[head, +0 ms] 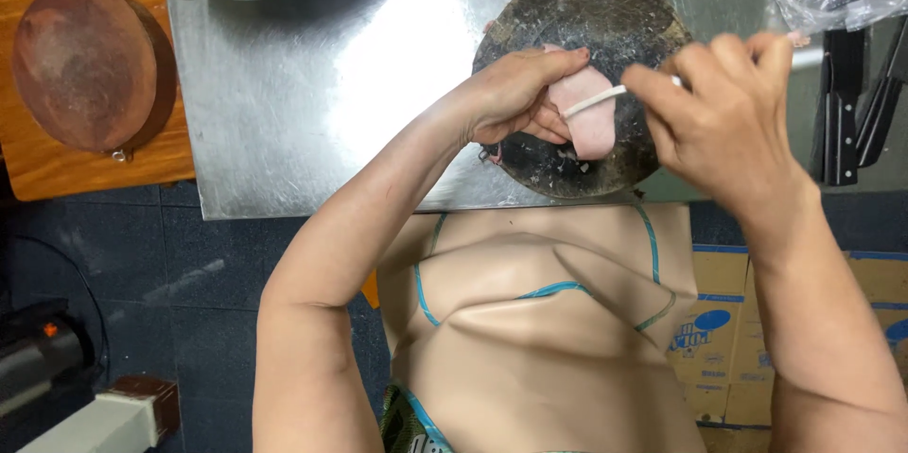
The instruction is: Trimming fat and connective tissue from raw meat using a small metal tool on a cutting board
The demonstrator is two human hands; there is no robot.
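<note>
With left hand (515, 98) pinning the meat (588, 113) at frame centre, right hand (719, 108), pinched on the strip (594, 101), should probably pull steadily.

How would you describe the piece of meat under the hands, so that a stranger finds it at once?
On the steel table lies a dark round chopping board. At its middle is a pale pink flat meat piece, pressed by the left hand; unlike the bowl's pieces, it lies alone.
</note>
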